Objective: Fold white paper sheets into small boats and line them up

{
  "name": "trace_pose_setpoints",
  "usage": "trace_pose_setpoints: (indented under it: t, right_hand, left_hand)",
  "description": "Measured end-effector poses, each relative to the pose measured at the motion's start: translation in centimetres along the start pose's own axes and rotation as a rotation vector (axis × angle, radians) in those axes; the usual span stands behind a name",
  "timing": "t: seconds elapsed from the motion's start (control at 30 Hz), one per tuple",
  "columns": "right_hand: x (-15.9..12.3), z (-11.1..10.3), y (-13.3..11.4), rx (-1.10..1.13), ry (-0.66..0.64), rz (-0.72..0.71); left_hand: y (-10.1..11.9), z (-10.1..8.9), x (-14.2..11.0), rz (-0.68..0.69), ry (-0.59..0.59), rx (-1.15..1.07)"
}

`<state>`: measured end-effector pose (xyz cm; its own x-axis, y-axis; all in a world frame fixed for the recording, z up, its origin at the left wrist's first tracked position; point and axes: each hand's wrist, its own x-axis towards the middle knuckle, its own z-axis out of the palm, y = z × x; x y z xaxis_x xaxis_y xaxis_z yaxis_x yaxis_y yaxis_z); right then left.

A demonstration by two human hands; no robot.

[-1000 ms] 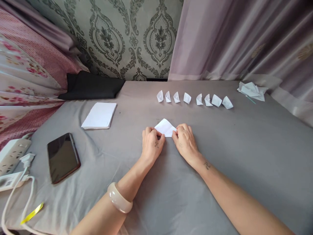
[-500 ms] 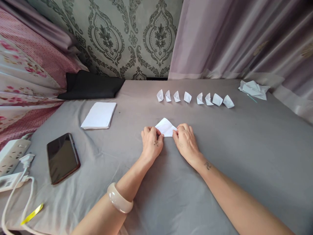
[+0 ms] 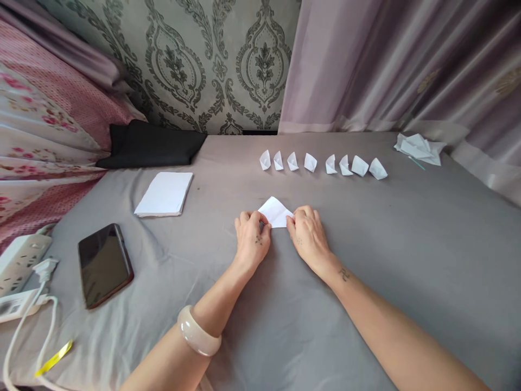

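A sheet of white paper (image 3: 275,213), folded to a triangle with its peak pointing away from me, lies flat on the grey cloth. My left hand (image 3: 253,234) pinches its left corner between thumb and fingers. At the opposite corner, my right hand (image 3: 308,232) grips the paper the same way. Both corners are hidden under my fingers. Beyond the sheet stands a row of several small folded paper shapes (image 3: 310,162), white and with pointed tips.
To the left lie a stack of white paper (image 3: 165,194) and a dark phone (image 3: 105,265). A power strip (image 3: 22,263) with white cables sits at the left edge. Black folded cloth (image 3: 154,144) is at the back left, loose folded papers (image 3: 419,147) at the back right.
Both hands keep hold of the paper's corners, almost without moving. The whole view has shifted very slightly.
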<state>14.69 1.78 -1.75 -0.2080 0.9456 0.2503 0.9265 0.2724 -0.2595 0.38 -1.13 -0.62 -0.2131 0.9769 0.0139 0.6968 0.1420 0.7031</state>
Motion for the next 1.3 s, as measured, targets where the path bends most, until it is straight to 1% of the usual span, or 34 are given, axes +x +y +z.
trace_pose_setpoints:
  t: [0.2,0.33,0.6,0.77,0.87,0.93,1.0,1.03,1.1,1.17,1.3]
  right_hand:
    - [0.0,0.1,-0.1,-0.004,0.019,-0.002]
    - [-0.1,0.3,0.0,-0.007,0.035,-0.007]
    - [-0.1,0.3,-0.2,0.015,0.043,-0.006]
    - [-0.2,0.2,1.1,0.105,0.075,-0.01]
    - [-0.8,-0.8,1.6,0.143,0.134,-0.061]
    - [-1.6,-1.5,0.9,0.16,0.175,-0.145]
    - [-2.5,-2.0,-0.5,0.177,0.142,-0.252]
    - [-3.0,-2.1,-1.3,0.169,0.094,-0.287]
    - [-3.8,-2.0,-2.7,0.105,0.025,-0.282]
    - [-4.3,-1.9,-3.5,0.026,-0.019,-0.254]
    - [-4.4,-2.2,-3.5,-0.058,-0.084,-0.237]
  left_hand:
    - [-0.2,-0.1,0.0,0.17,-0.08,0.052]
    - [-0.6,0.0,0.2,0.218,-0.102,0.064]
    - [-0.8,0.1,0.3,0.215,-0.113,0.094]
    - [-0.8,0.2,0.4,0.208,-0.112,0.11]
    - [-0.9,0.3,0.6,0.211,-0.109,0.122]
    - [-1.0,0.3,0.6,0.219,-0.108,0.128]
    - [-1.0,0.3,0.6,0.221,-0.11,0.145]
    - [-0.9,0.2,0.5,0.22,-0.112,0.156]
    - [-0.8,0.1,0.4,0.209,-0.116,0.172]
    - [-0.6,0.0,0.3,0.183,-0.11,0.177]
    - [-0.6,0.1,0.4,0.085,-0.056,0.192]
